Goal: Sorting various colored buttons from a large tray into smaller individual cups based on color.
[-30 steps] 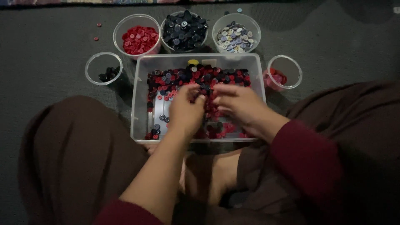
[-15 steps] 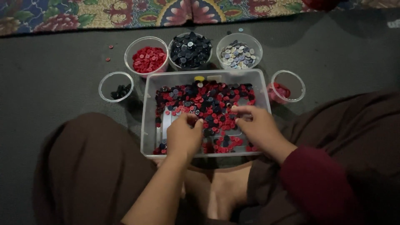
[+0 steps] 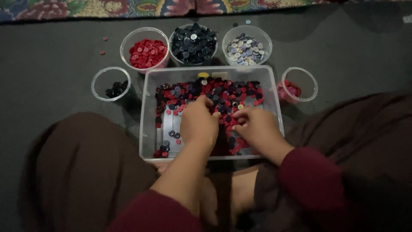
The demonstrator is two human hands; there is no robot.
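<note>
Sorting through mixed buttons [image 3: 223, 92], both hands [image 3: 199, 124].

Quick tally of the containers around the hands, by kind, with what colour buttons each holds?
Round clear plastic cups: 5 (red buttons, dark navy buttons, pale grey buttons, black buttons, pink-red buttons)
Rectangular clear plastic bin of mixed buttons: 1
Total: 6

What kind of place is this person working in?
Probably a room in a home, with the person sitting on the floor. A dark mat covers the floor, a flowered rug lies along its far edge, and a clear plastic tub of mixed buttons sits between the knees.
</note>
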